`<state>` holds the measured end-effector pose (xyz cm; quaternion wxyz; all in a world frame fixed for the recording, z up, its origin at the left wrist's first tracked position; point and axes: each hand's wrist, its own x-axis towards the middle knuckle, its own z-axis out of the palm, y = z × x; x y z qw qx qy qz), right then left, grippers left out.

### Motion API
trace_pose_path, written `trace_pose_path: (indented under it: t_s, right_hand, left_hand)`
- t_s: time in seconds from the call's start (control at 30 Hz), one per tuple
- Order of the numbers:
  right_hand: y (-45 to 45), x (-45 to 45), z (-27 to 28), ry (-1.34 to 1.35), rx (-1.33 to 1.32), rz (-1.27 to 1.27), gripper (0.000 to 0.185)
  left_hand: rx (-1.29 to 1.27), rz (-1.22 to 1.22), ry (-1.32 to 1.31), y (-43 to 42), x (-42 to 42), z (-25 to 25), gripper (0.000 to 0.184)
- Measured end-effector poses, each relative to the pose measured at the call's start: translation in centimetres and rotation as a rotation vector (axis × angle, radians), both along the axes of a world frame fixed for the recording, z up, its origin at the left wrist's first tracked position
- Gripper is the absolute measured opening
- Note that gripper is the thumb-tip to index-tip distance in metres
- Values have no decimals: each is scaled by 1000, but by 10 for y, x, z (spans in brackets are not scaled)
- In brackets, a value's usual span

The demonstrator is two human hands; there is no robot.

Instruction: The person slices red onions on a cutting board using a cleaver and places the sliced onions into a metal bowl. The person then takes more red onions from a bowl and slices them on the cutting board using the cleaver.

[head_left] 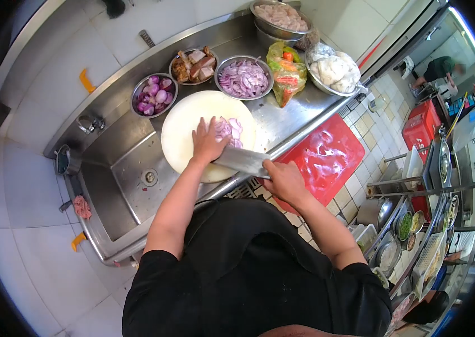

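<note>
My right hand [286,182] is wrapped round the handle of a cleaver [243,161]. Its broad blade lies low over the near right part of a round white cutting board [178,126], with the tip close to my left hand. With fingers spread, my left hand [207,141] rests on the board; whether anything is under the palm is hidden. Sliced red onion [232,130] lies just to the right of those fingers. Behind the board stand a bowl of sliced onion [243,78] and a bowl of peeled whole red onions [154,96].
A steel sink [131,185] adjoins the board on the left. Farther back are a bowl of meat chunks [195,65], a bag of peppers [287,73], a bagged white-food bowl [334,70] and a raw-meat bowl [281,18]. A red lid-like surface [322,160] lies right; shelves [428,191] stand beyond.
</note>
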<state>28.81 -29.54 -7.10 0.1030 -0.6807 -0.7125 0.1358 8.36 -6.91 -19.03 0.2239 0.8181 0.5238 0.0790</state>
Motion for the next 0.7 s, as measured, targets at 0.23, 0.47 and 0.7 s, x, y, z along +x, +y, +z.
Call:
trace_pose_path:
  t_s: [0.23, 0.47, 0.7]
  right_hand:
    - [-7, 22, -16, 326, 48, -283, 38]
    - [57, 6, -49, 279, -35, -288, 35]
    - [37, -2, -52, 442, -54, -340, 36]
  left_hand:
    - [100, -142, -211, 9, 5, -27, 71]
    - [-56, -70, -626, 2, 2, -40, 72]
    - [8, -14, -642, 22, 5, -34, 73]
